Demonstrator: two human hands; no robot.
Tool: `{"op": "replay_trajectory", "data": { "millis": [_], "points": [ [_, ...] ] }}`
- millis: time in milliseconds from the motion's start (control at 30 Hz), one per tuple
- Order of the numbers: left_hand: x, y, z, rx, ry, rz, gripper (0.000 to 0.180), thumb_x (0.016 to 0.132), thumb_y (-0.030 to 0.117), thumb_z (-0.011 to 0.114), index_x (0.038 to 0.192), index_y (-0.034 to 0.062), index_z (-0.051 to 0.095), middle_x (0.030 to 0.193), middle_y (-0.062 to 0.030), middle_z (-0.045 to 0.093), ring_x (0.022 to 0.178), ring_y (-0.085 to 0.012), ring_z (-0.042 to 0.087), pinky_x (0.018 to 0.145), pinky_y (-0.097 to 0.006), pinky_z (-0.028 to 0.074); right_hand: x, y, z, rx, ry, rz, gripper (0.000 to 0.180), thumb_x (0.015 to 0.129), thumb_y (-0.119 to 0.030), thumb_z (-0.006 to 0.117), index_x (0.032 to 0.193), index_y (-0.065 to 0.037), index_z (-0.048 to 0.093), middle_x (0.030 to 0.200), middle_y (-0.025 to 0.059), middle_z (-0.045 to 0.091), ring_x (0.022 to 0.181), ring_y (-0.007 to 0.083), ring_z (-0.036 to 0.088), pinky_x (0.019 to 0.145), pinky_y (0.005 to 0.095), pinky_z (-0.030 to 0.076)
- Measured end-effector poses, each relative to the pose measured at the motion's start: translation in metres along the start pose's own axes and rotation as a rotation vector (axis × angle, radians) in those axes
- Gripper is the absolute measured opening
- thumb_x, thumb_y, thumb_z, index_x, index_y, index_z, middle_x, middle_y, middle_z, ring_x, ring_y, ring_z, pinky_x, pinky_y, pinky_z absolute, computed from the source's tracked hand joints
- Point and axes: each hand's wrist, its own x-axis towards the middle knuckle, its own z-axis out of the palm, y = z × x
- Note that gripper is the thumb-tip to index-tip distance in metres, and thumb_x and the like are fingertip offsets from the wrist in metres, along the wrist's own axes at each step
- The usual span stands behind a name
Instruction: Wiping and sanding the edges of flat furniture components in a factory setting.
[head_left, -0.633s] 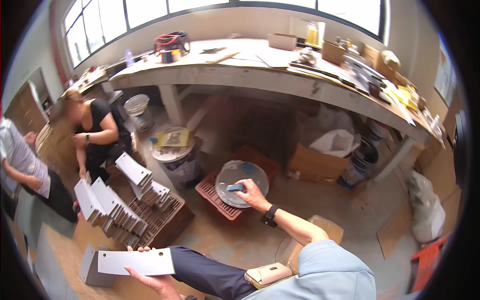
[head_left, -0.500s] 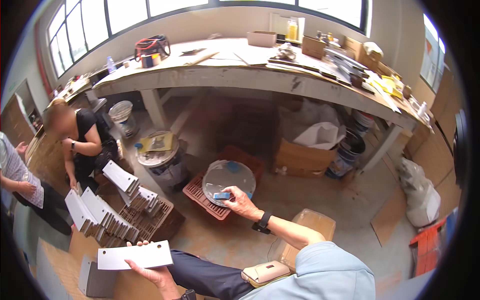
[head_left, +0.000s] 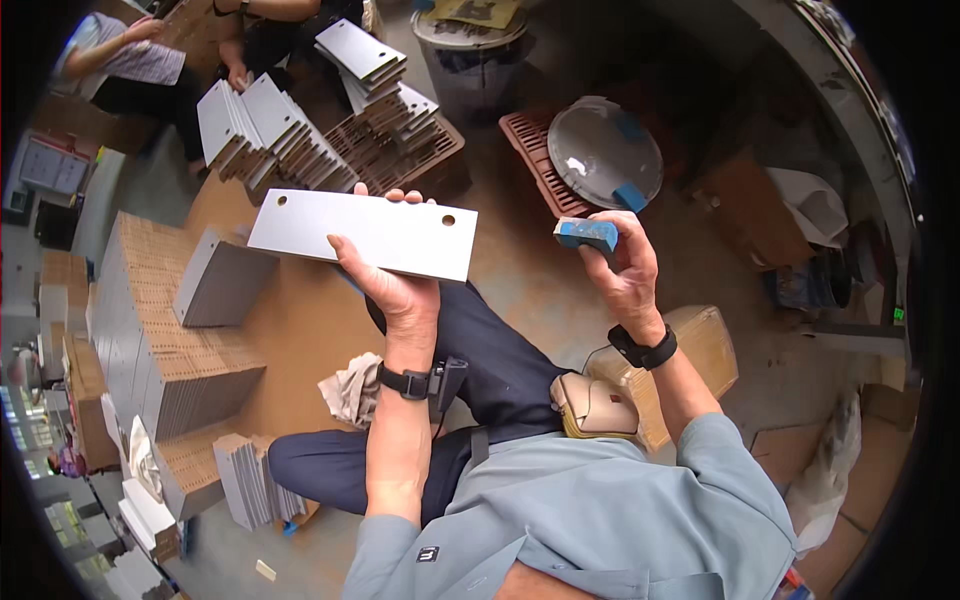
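Note:
A flat white board (head_left: 370, 230) with a round hole near each end lies across my left hand (head_left: 405, 295). The thumb rests on its front face and the fingertips curl over its far edge. To its right, apart from the board, my right hand (head_left: 630, 280) pinches a small blue block (head_left: 588, 234), sponge-like and greyish on one face. Beyond that hand a round, grey-smeared lid (head_left: 600, 165) rests on a reddish-brown plastic crate (head_left: 530, 160). Other blue pieces (head_left: 630, 196) sit on the lid.
Tall board stacks (head_left: 150, 320) stand on my left, beside a crumpled cloth (head_left: 352, 390). More white boards (head_left: 265, 115) lean on a slatted crate (head_left: 440, 155), where a co-worker's hand (head_left: 238, 77) touches them. A bucket (head_left: 470, 65) is at the back; a wrapped box (head_left: 690, 360) is right.
The view has tipped down and turned. My right hand has come away from the round lid with the blue block, toward my body; my left hand still holds the board.

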Motion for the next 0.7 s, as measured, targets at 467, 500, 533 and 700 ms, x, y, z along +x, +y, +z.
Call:
{"op": "replay_trajectory", "data": {
  "millis": [467, 500, 533, 700],
  "points": [
    [-0.017, 0.010, -0.009, 0.196, 0.003, 0.223, 0.084, 0.095, 0.072, 0.053, 0.152, 0.0126, 0.036, 0.116, -0.0136, 0.059, 0.110, -0.0295, 0.060, 0.101, -0.052, 0.050, -0.010, -0.031, 0.065, -0.034, -0.169, -0.217, 0.041, 0.072, 0.001, 0.082, 0.107, -0.006, 0.062, 0.094, 0.0076, 0.065, 0.077, 0.0177, 0.061, 0.064, 0.0297, 0.051],
    [-0.017, 0.010, -0.010, 0.197, -0.001, 0.223, 0.085, 0.095, 0.072, 0.052, 0.152, 0.0126, 0.036, 0.117, -0.0135, 0.059, 0.110, -0.0293, 0.060, 0.102, -0.052, 0.050, -0.010, -0.030, 0.064, -0.033, -0.170, -0.217, 0.041, 0.072, 0.001, 0.082, 0.107, -0.006, 0.062, 0.094, 0.0076, 0.065, 0.077, 0.0177, 0.061, 0.064, 0.0297, 0.051],
    [-0.017, 0.009, -0.010, 0.198, -0.005, 0.222, 0.085, 0.095, 0.073, 0.052, 0.153, 0.0126, 0.035, 0.117, -0.0134, 0.059, 0.111, -0.0291, 0.060, 0.102, -0.052, 0.050, -0.010, -0.027, 0.064, -0.033, -0.191, -0.204, 0.041, 0.071, 0.002, 0.080, 0.108, -0.005, 0.062, 0.096, 0.0087, 0.064, 0.081, 0.0188, 0.062, 0.068, 0.0301, 0.053],
    [-0.015, 0.006, -0.007, 0.225, -0.003, 0.221, 0.086, 0.095, 0.073, 0.051, 0.153, 0.0128, 0.035, 0.118, -0.0136, 0.058, 0.111, -0.0292, 0.060, 0.103, -0.052, 0.050, -0.009, -0.027, 0.065, -0.044, -0.181, -0.212, 0.040, 0.073, 0.001, 0.081, 0.107, -0.006, 0.062, 0.092, 0.0074, 0.064, 0.074, 0.0164, 0.060, 0.062, 0.0300, 0.051]
  ]
}}
